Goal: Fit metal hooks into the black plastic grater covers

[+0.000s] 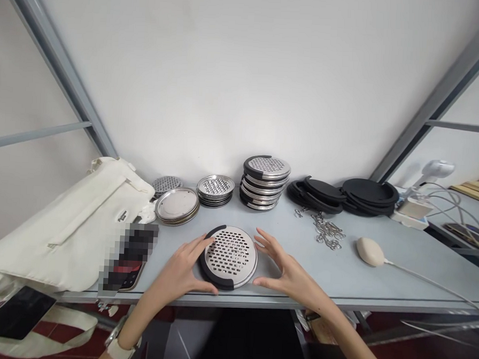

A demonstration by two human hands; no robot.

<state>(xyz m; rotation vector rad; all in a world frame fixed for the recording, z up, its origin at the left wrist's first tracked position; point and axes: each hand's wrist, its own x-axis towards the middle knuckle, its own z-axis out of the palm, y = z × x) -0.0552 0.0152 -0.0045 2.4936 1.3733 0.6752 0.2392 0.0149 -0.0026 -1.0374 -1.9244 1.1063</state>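
Btwn LH [182, 267] & RH [286, 270]: slotted disc [231, 258]

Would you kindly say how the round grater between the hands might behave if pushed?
The grater looks stiff, apparently mostly metal. Lying flat, it would probably slide rather than tip. Being round, it might turn too.

The left forearm [140, 320] and the right forearm [342, 332] reach forward and inward. The left hand [181, 268] and the right hand [285, 268] face each other, well apart, with fingers slightly bent and each thumb spread away from them.
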